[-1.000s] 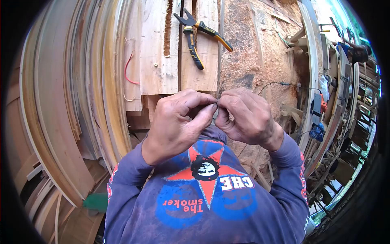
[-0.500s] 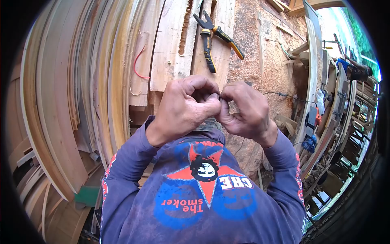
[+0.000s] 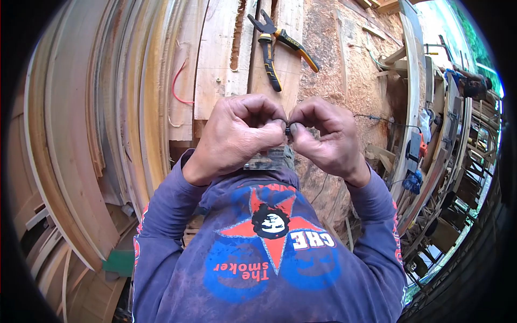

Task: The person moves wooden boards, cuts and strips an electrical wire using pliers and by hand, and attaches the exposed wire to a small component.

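My left hand (image 3: 237,137) and my right hand (image 3: 328,140) meet in front of my chest, thumbs and forefingers pinched. Between the fingertips shows a small black piece (image 3: 288,129), held from both sides; it is too small and too covered to name. A dark cord (image 3: 377,118) comes out from behind my right hand and runs off to the right; whether it joins the black piece is hidden. Just beyond my hands, combination pliers (image 3: 267,39) with black and yellow handles lie spread on a wooden board (image 3: 226,81). A short red wire (image 3: 174,86) curves to their left.
Long planks (image 3: 75,134) stand stacked along the left. Wood shavings (image 3: 323,59) cover the ground ahead and to the right. An orange and dark tool (image 3: 416,145) is by an upright board at the right, near a blue bundle (image 3: 412,182). A green piece (image 3: 118,262) lies lower left.
My hands have drawn slightly apart and opened their arches, so the small black piece now shows between the fingertips. The view has shifted a little.
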Demonstrator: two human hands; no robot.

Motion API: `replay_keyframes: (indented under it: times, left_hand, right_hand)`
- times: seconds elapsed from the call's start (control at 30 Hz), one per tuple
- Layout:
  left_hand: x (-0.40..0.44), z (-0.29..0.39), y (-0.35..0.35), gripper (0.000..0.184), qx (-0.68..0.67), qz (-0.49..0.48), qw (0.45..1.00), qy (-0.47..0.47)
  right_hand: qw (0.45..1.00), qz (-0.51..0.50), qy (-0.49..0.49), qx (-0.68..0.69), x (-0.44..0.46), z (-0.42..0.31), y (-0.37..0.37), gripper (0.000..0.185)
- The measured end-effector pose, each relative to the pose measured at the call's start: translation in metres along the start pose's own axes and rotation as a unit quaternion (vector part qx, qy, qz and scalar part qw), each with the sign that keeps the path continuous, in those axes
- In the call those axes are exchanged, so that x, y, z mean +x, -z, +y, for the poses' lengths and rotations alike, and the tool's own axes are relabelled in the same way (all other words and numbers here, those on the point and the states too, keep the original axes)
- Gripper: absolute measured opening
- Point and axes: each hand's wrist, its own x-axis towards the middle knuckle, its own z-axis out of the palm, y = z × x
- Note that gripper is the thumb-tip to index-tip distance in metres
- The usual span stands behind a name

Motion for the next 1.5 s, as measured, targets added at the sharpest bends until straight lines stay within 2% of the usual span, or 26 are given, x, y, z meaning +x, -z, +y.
replay_keyframes:
  times: [0.07,0.13,0.17,0.2,0.23,0.27,0.3,0.4,0.53,0.6,0.7,0.83,0.9,0.93,0.97,1.0,1.03,1.1,1.17,1.2,1.23,1.3,1.37,1.43,1.5]
  left_hand:
    - [-0.001,-0.001,-0.003,0.006,0.014,0.002,1.000,-0.004]
    - [-0.004,-0.004,-0.011,0.007,0.139,0.063,0.985,-0.083]
    - [-0.004,-0.005,-0.012,0.007,0.139,0.062,0.985,-0.083]
    - [-0.003,-0.007,-0.012,0.009,0.232,0.072,0.952,-0.185]
    - [-0.003,-0.008,-0.013,0.011,0.320,0.079,0.900,-0.284]
    - [-0.001,-0.012,-0.014,0.015,0.321,0.093,0.887,-0.320]
    - [-0.001,-0.013,-0.014,0.015,0.322,0.090,0.887,-0.320]
    - [-0.001,-0.014,-0.014,0.016,0.345,0.076,0.868,-0.349]
    - [-0.003,-0.014,-0.015,0.017,0.322,0.065,0.890,-0.316]
    - [-0.004,-0.013,-0.014,0.018,0.313,0.056,0.900,-0.298]
    - [-0.003,-0.019,-0.013,0.021,0.318,0.042,0.888,-0.328]
    - [-0.003,-0.023,-0.016,0.024,0.350,0.065,0.846,-0.396]
    - [-0.002,-0.025,-0.012,0.021,0.334,0.052,0.875,-0.347]
    - [-0.003,-0.022,-0.012,0.021,0.335,0.053,0.874,-0.348]
    - [-0.004,-0.018,-0.013,0.018,0.299,0.049,0.907,-0.294]
    - [-0.006,-0.016,-0.013,0.015,0.261,0.045,0.935,-0.237]
    - [-0.007,-0.017,-0.015,0.015,0.261,0.046,0.935,-0.237]
    - [-0.008,-0.018,-0.019,0.010,0.046,0.039,0.993,-0.106]
    - [-0.007,-0.018,-0.015,0.009,0.034,0.023,0.995,-0.095]
    - [-0.007,-0.018,-0.013,0.009,0.020,0.008,0.996,-0.084]
    - [-0.007,-0.017,-0.011,0.009,0.020,0.010,0.996,-0.084]
    - [-0.007,-0.012,-0.009,0.009,-0.023,-0.013,1.000,-0.011]
    - [-0.007,-0.011,-0.010,0.010,-0.013,-0.015,1.000,-0.014]
    - [-0.006,-0.011,-0.013,0.010,-0.004,-0.019,1.000,-0.017]
    - [-0.008,-0.010,-0.014,0.010,0.030,-0.005,0.999,-0.040]
  right_hand:
    - [0.999,0.007,-0.029,0.035,-0.002,0.001,-0.003,0.008]
    - [0.996,0.013,-0.055,0.070,-0.002,0.001,-0.004,0.007]
    - [0.991,-0.003,-0.106,0.076,-0.003,0.001,-0.002,0.007]
    - [0.984,-0.019,-0.156,0.082,-0.003,0.000,0.000,0.007]
    - [0.984,-0.017,-0.155,0.082,-0.004,0.000,-0.001,0.007]
    - [0.971,-0.024,-0.183,0.151,-0.004,-0.001,-0.002,0.007]
    - [0.952,-0.031,-0.211,0.218,-0.005,-0.001,-0.002,0.007]
    - [0.940,-0.063,-0.228,0.246,-0.003,-0.002,0.002,0.007]
    - [0.918,-0.076,-0.255,0.293,-0.003,0.002,0.005,0.009]
    - [0.875,-0.094,-0.292,0.375,-0.005,0.007,0.007,0.010]
    - [0.858,-0.105,-0.319,0.389,-0.005,0.007,0.009,0.010]
    - [0.861,-0.095,-0.323,0.381,-0.007,0.001,0.007,0.007]
    - [0.922,-0.042,-0.243,0.299,-0.012,-0.003,0.000,0.005]
    - [0.928,-0.019,-0.220,0.300,-0.015,-0.003,-0.003,0.006]
    - [0.928,-0.020,-0.219,0.300,-0.018,-0.001,-0.005,0.006]
    - [0.950,-0.004,-0.178,0.257,-0.021,0.001,-0.006,0.007]
    - [0.967,0.012,-0.136,0.214,-0.023,0.003,-0.007,0.009]
    - [0.969,0.016,-0.123,0.213,-0.026,0.011,-0.007,0.013]
    - [0.997,0.043,0.031,0.055,-0.025,0.018,-0.002,0.018]
    - [0.991,0.074,0.109,0.005,-0.023,0.016,0.000,0.029]
    - [0.991,0.072,0.110,0.006,-0.019,0.015,0.005,0.029]
    - [0.934,0.024,0.311,-0.173,-0.009,0.013,0.019,0.039]
    - [0.924,0.018,0.329,-0.193,-0.006,0.008,0.024,0.040]
    - [0.896,-0.051,0.358,-0.258,-0.003,0.002,0.030,0.037]
    - [0.891,-0.042,0.367,-0.265,-0.002,0.000,0.029,0.031]
